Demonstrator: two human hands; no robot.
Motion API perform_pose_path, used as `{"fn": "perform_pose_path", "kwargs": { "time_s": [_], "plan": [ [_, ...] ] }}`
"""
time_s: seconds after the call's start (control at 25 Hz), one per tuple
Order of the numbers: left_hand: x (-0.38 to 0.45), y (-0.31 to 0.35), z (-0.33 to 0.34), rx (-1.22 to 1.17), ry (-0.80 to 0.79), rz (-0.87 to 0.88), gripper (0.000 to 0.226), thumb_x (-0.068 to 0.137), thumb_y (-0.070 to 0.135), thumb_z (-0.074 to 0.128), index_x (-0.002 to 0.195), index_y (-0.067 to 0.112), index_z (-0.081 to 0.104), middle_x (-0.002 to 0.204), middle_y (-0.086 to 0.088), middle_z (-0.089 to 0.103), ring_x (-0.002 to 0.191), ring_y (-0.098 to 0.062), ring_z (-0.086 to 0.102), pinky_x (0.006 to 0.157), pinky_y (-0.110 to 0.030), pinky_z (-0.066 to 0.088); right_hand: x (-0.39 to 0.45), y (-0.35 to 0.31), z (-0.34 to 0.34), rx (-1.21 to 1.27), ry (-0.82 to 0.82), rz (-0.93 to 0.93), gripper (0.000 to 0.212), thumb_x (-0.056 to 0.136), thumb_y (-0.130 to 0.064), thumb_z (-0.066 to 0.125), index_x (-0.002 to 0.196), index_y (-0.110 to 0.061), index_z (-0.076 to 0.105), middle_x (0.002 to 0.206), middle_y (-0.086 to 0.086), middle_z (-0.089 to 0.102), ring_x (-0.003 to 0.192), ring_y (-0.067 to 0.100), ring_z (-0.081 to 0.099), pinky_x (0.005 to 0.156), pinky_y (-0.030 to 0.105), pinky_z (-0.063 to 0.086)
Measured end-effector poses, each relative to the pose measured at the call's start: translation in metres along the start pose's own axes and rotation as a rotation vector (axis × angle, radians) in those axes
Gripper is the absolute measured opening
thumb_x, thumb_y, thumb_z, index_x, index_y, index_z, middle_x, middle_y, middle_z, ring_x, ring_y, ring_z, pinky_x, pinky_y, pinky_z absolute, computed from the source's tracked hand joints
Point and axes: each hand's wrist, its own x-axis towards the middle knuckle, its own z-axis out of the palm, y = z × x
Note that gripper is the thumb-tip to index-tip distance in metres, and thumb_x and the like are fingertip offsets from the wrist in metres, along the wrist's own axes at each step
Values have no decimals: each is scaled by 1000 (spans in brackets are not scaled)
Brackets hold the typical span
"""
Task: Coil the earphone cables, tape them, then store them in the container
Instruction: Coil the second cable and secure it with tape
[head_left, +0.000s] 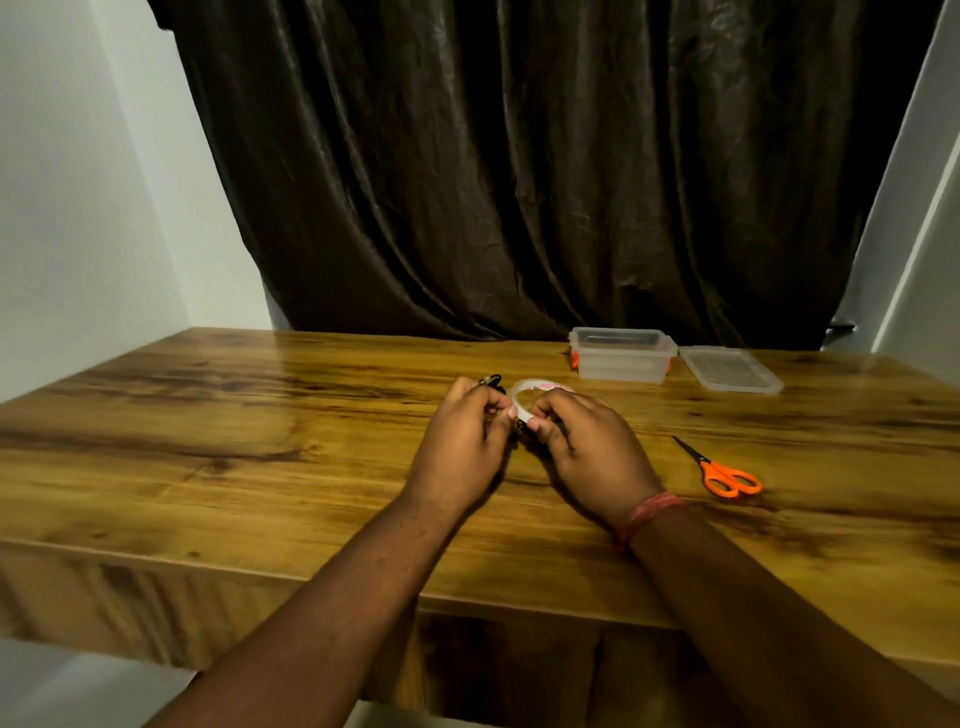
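Both hands meet mid-table: our left hand (462, 431) curls round the black earphone coil (491, 383), our right hand (576, 436) pinches the clear tape roll (537, 392). We judge the cable light, limp, springy; grip across its loops. Open container (621, 358) stands beyond.

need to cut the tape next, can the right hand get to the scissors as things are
Probably yes once it lets go: the scissors lie bare on the table just right of the right hand, nothing between them. But that hand now holds the tape roll.
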Motion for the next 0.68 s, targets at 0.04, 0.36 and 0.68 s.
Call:
{"fn": "perform_pose_path", "kwargs": {
  "time_s": [0.04,0.36,0.68],
  "plan": [
    [0,0,0,8,0,10,9,97,23,59,103,19,65,101,9,50,86,2,48,72,-8,36,0,0,0,-19,0,-17,5,96,-26,56,95,-21,58,89,-4,63,83,18,53,68,32,37],
    [-4,4,-2,66,-31,-20,5,92,22,61,97,20,61,99,9,47,84,-4,48,74,-22,46,0,-3,-3,-68,-28,-42,6,96,-25,55,97,-21,59,92,-5,64,86,15,51,69,27,28],
    [-1,4,-3,69,-26,-72,3,92,22,58,92,22,55,101,6,46,79,-5,49,69,-29,48,-1,-2,-5,12,-52,34,6,98,-29,54,99,-26,59,92,-12,56,89,12,48,71,30,39]
  ]
}}
